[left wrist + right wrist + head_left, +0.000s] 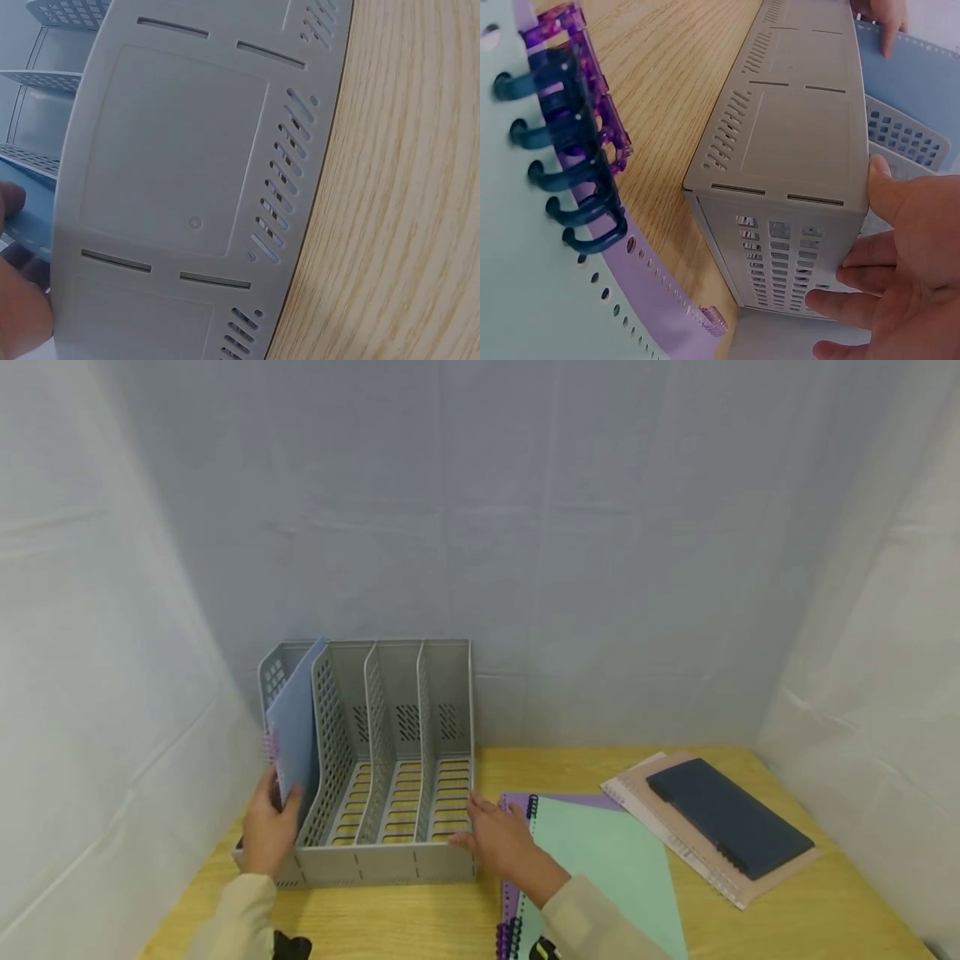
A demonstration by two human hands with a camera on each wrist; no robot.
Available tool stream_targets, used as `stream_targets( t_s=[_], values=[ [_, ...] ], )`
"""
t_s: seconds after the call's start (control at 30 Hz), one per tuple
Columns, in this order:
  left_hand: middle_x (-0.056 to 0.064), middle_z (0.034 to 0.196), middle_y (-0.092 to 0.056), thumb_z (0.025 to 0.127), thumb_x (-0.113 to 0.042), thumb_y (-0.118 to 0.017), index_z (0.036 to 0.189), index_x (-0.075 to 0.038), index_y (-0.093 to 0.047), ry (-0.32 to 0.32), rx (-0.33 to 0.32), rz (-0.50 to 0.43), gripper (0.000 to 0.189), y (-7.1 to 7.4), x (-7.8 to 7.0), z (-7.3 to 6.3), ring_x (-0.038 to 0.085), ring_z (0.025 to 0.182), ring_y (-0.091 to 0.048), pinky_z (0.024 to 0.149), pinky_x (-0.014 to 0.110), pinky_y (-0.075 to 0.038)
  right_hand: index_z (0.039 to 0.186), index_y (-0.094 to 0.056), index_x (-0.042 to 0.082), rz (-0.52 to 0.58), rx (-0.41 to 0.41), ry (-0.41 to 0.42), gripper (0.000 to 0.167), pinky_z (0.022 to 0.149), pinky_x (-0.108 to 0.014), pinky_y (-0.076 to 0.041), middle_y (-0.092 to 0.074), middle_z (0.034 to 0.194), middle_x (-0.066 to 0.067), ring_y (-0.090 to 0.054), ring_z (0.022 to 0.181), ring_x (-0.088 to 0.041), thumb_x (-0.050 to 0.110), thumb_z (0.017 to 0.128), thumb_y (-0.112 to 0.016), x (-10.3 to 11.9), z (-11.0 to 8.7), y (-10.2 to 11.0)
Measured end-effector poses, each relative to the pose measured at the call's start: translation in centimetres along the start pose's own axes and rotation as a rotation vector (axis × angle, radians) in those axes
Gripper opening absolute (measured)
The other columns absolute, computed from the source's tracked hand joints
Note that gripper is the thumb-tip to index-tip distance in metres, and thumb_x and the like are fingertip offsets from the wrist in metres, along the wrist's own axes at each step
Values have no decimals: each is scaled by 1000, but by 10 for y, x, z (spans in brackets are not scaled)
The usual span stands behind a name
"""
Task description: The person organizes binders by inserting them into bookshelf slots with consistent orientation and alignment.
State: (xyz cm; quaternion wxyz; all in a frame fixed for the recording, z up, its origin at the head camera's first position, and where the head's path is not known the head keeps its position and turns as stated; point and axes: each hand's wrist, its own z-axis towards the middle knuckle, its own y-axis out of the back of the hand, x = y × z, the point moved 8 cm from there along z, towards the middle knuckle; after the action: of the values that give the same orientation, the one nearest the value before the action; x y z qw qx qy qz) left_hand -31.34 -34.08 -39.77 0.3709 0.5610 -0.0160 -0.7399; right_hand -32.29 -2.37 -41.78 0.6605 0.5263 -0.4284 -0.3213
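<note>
A blue spiral notebook [294, 731] with a pinkish binding stands tilted in the leftmost compartment of a grey file rack [386, 864]. My left hand [268, 828] grips its near lower part, thumb on the right face and fingers on the left, partly hidden. In the left wrist view only part of that hand [19, 292] shows, behind the rack's front wall. At the rack's near right corner, my right hand [504, 837] holds the side wall. In the right wrist view, the thumb lies at the rim and the fingers [844, 306] extend along the perforated side.
Right of the rack lies a mint-green notebook [611, 868] on a purple one [585, 800], partly under my right forearm. Farther right, a dark navy binder [727, 814] lies on a beige notebook [787, 862]. White sheeting [630, 568] surrounds the wooden table [390, 914].
</note>
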Motion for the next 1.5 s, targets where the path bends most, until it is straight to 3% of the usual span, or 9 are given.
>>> stream_targets(
  t_s=[0.2,0.37,0.53,0.77,0.97,1.13,1.2,1.33,1.5],
  values=[
    [34,144,-36,101,-27,-52,153,-4,-21,33,45,20,64,-1,-1,-2,49,130,-40,106,57,-36,144,-44,6,0,-1,1,66,110,-55,-32,-35,154,-7,-42,135,-30,50,95,-51,3,0,-2],
    [31,152,-27,93,-37,-64,157,-11,-4,11,102,-38,91,-6,-7,-5,47,136,-32,110,56,-31,145,-42,5,9,5,-2,68,111,-55,-31,-32,156,-7,-39,137,-29,52,96,-47,3,-2,-1],
    [27,157,-15,91,-42,-66,156,-17,7,7,165,-75,100,-10,-12,-9,45,141,-23,112,58,-25,146,-41,5,39,-2,-14,67,111,-55,-30,-30,156,-7,-37,138,-31,50,96,-49,1,-3,-1],
    [14,162,-8,92,-37,-66,155,-32,9,-31,137,-120,98,-7,-17,-14,41,145,-14,113,62,-18,149,-37,5,96,-7,-21,70,113,-58,-26,-29,157,-9,-30,141,-34,48,96,-52,-2,-2,-3],
    [5,163,-2,94,-33,-65,153,-40,8,-96,93,-189,94,0,-24,-18,34,147,-9,117,56,-11,154,-25,18,185,-38,-31,86,110,-68,-16,-25,157,-17,-23,143,-41,55,86,-63,-6,-8,4],
    [6,163,0,101,-38,-48,156,-24,4,-289,-22,-392,78,12,-34,-22,25,148,-5,120,42,-5,157,-14,17,261,-52,28,105,111,-68,-13,-18,158,-21,-19,143,-43,57,79,-71,-7,-17,16],
    [10,162,-3,102,-24,-40,156,-13,2,-368,-113,-482,69,20,-39,-25,20,147,-8,120,32,-7,157,-9,15,290,-57,70,114,112,-67,-14,-17,158,-22,-19,143,-42,58,74,-75,-7,-22,21],
    [20,159,-11,85,7,-35,151,1,-5,-460,-342,-558,73,36,-52,-35,24,144,-16,115,25,-16,157,-3,14,339,-76,108,128,110,-68,-17,-16,159,-20,-21,143,-40,62,66,-79,-14,-37,31],
    [19,155,-19,69,9,-39,143,9,-16,-586,-538,-595,78,47,-79,-52,29,140,-22,115,33,-18,157,-6,14,430,-135,57,128,106,-69,-26,-16,159,-20,-25,140,-45,64,64,-80,-36,-59,48]
  ],
)
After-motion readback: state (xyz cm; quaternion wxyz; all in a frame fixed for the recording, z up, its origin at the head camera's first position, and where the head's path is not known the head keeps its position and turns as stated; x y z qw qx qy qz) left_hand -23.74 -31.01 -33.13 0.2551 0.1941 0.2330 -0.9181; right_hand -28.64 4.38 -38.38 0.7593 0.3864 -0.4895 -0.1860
